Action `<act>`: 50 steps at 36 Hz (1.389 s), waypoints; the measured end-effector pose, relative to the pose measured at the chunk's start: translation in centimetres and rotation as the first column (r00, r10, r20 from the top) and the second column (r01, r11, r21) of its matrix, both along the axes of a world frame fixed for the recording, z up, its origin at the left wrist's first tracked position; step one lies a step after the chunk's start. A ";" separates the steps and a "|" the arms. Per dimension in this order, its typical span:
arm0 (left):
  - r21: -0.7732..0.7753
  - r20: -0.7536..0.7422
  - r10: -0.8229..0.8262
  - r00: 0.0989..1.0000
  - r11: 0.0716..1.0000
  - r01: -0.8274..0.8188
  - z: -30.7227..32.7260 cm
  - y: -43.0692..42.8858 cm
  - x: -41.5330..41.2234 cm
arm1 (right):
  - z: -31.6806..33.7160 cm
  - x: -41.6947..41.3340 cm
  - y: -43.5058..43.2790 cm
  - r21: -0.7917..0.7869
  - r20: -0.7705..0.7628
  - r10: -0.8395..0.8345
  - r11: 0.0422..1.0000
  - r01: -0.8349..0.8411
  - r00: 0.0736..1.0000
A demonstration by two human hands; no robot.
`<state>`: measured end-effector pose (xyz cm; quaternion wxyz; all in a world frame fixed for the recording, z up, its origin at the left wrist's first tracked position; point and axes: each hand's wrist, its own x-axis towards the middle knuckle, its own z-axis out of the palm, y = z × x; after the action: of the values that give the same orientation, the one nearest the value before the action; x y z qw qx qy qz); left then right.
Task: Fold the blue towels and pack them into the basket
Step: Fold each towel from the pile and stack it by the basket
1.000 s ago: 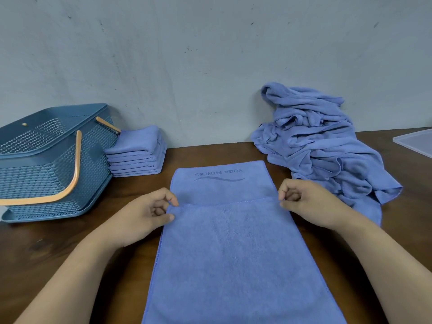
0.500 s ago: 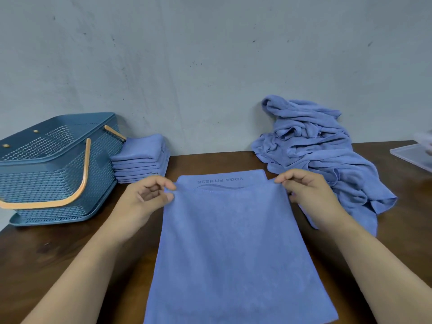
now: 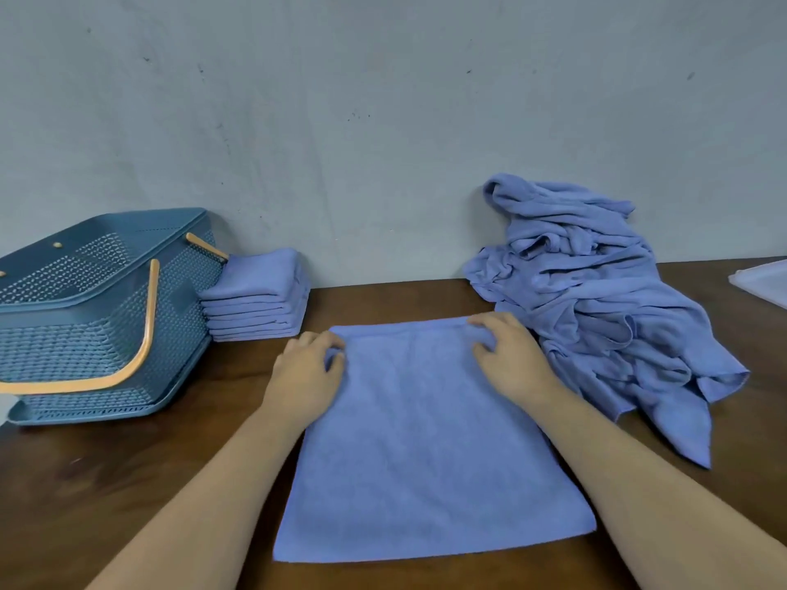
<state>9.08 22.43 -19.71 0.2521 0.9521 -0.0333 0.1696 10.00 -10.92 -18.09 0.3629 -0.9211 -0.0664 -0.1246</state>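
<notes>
A blue towel point(image 3: 426, 440) lies folded in half on the brown table point(image 3: 106, 483) in front of me, its far edges lined up. My left hand point(image 3: 308, 372) pinches the far left corner of it. At the far right corner my right hand point(image 3: 509, 355) holds the towel with curled fingers and thumb. A dark blue mesh basket point(image 3: 85, 317) with orange handles stands at the left. Beside it, against the wall, sits a stack of several folded blue towels point(image 3: 257, 295). A heap of unfolded blue towels point(image 3: 596, 308) lies at the back right.
A clear plastic lid or tray point(image 3: 766, 278) shows at the right edge of the table. The grey wall point(image 3: 383, 121) runs right behind the basket, the stack and the heap. The heap's loose end reaches down close to my right forearm.
Both hands carried the towel's near edge away from me and laid it on the far edge, covering the printed logo. The towel now lies in half.
</notes>
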 end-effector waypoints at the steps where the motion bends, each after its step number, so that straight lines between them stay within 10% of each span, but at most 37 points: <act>1: 0.026 -0.008 0.012 1.000 1.000 -0.012 0.1 -0.2 -0.3 | -0.2 -0.1 0.1 -0.055 0.006 0.016 0.998 -0.015 1.000; 14: 0.061 -0.037 -0.026 0.999 0.998 0.028 0.4 0.1 -7.7 | -1.3 -6.0 -1.0 -0.285 0.032 -0.030 0.958 0.037 0.999; 23: -0.053 -0.107 -0.058 0.993 0.997 0.052 0.8 1.2 -6.7 | 0.0 -3.3 -2.0 0.138 -0.113 -0.143 0.978 0.159 0.983; 29: -0.068 -0.088 -0.084 0.993 0.995 0.078 0.8 1.6 -6.4 | -0.6 -1.8 -2.3 0.141 -0.100 -0.151 0.976 0.164 0.983; 37: -0.374 0.238 0.040 0.970 0.926 0.054 2.3 0.4 -6.0 | 0.5 -1.7 -2.0 0.325 0.125 -0.165 0.939 0.117 0.978; 50: 0.031 -0.092 -0.016 0.996 0.999 0.019 0.8 1.3 -5.0 | -0.9 -0.6 -1.6 -0.102 0.089 -0.047 0.993 0.056 0.995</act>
<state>4.08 23.69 -18.89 0.2395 0.9625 -0.0329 0.1228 9.36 -12.56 -18.95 0.3078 -0.9339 -0.0646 -0.1702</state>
